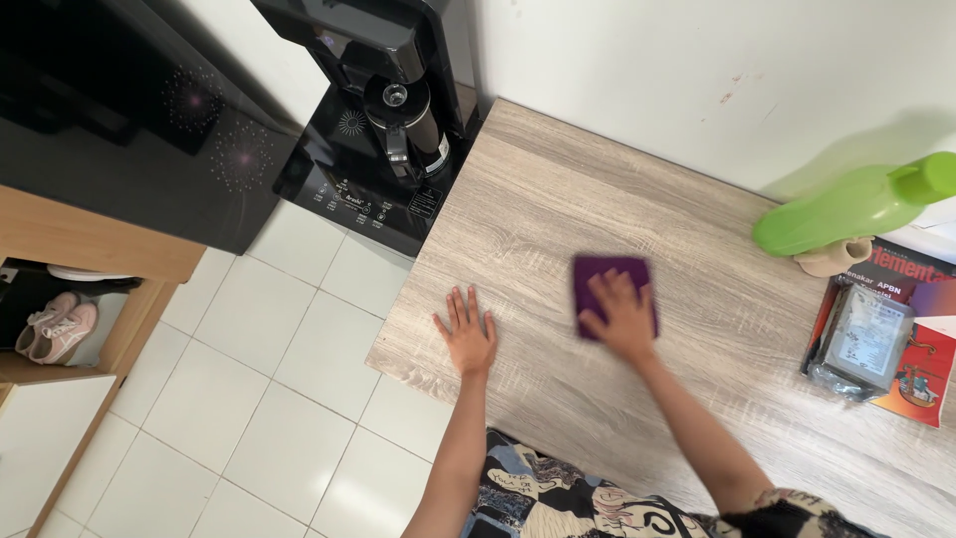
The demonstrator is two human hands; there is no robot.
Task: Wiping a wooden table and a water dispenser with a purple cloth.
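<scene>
Purple cloth (609,289) under my right hand (622,319), pressed flat on bench (558,189); left hand (466,334) spread flat, empty, well apart.

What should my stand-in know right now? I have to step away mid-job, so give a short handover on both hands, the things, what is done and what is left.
Left hand: flat on the table near its left edge, fingers spread, holding nothing.
Right hand: pressed flat on the purple cloth, mid-table; not gripping it.
Nearby: green bottle and a wrapped packet on a magazine at the right end.
Done: cannot tell how much of the table has been wiped; no marks show.
Left: probably the rest of the top, including around the things on the right.
</scene>
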